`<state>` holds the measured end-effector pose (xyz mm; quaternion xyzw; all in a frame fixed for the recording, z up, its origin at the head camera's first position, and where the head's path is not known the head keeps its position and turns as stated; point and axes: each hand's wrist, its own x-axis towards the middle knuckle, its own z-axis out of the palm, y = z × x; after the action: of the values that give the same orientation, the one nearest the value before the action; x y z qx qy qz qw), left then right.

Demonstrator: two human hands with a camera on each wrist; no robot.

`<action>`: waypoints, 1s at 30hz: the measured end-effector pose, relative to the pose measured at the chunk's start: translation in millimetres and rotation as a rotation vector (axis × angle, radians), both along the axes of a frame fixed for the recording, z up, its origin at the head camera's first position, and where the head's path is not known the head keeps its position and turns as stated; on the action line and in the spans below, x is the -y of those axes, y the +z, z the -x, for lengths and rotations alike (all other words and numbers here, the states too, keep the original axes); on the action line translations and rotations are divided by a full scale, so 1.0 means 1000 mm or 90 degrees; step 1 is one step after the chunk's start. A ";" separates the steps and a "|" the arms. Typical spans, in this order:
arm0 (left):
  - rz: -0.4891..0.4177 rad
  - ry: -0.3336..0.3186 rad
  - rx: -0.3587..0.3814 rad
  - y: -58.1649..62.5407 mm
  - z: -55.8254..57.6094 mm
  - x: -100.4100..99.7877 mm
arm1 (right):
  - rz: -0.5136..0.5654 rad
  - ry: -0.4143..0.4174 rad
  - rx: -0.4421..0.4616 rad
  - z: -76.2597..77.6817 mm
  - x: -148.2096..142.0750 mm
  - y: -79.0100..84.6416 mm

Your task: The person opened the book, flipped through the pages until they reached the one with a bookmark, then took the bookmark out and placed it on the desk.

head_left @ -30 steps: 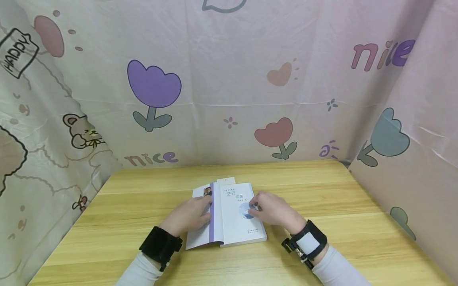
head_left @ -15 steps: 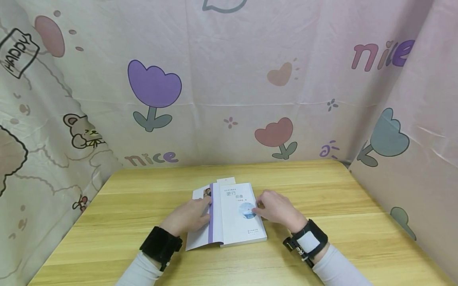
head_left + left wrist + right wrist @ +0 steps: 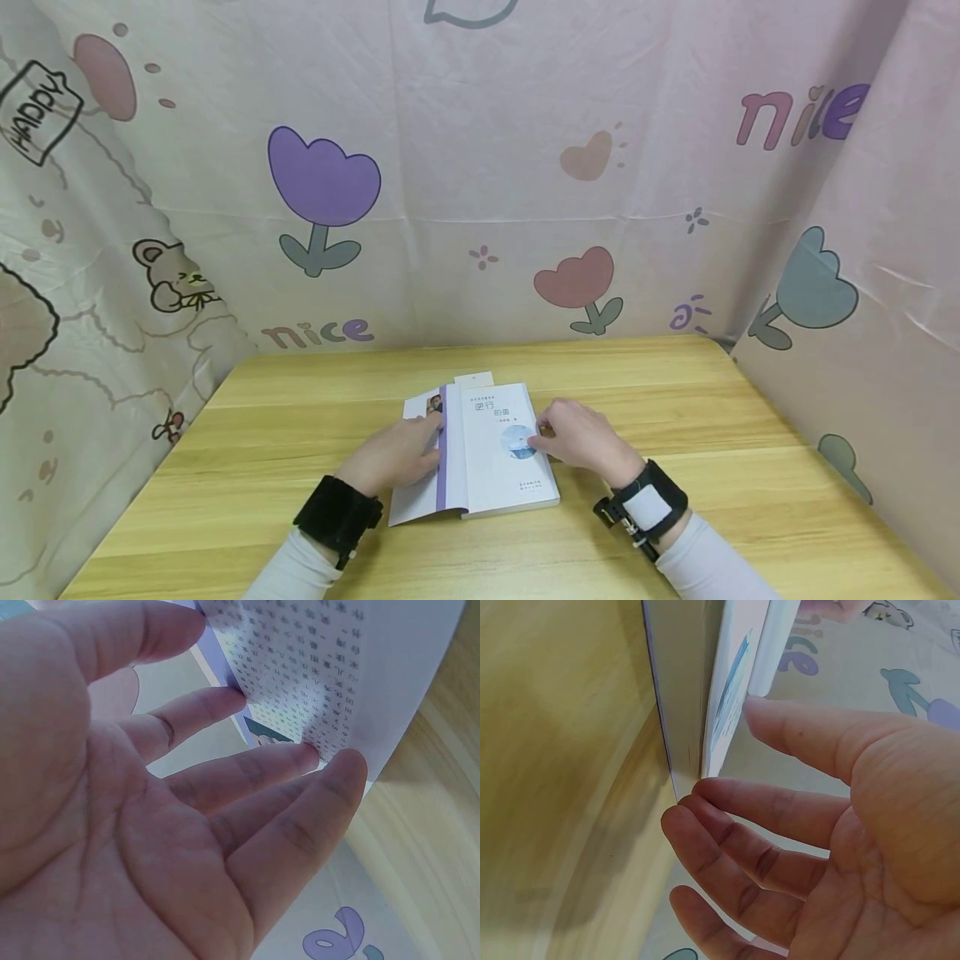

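An open paperback book (image 3: 491, 475) lies on the wooden table, its white title page showing a round blue picture. To its left spreads the cover flap (image 3: 412, 500), with a purple strip and a small photo. My left hand (image 3: 393, 450) rests on this flap with fingers extended; in the left wrist view, fingertips touch the printed flap (image 3: 300, 667). At the book's right edge is my right hand (image 3: 581, 437), thumb on the title page. In the right wrist view, its index finger (image 3: 772, 810) meets the page edge, so thumb and fingers pinch the book's side.
A small white card (image 3: 474, 380) sticks out past the book's top edge. The wooden table (image 3: 660, 392) extends around the book. Behind and beside it hangs a pale curtain (image 3: 450, 183) printed with flowers. Each wrist wears a black strap (image 3: 337, 517).
My right hand has shifted slightly right, from over the round picture to the book's right edge, uncovering the picture. My left hand and the book stay in place.
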<state>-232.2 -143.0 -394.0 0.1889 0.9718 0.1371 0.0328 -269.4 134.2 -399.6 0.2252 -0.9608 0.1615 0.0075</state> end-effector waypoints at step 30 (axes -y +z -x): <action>0.008 -0.001 0.006 0.002 -0.002 -0.001 | 0.045 -0.027 -0.026 0.000 0.002 0.007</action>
<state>-230.5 -142.3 -392.0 0.1889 0.9724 0.1316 0.0385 -269.1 132.3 -392.7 0.2076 -0.9588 0.1903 0.0383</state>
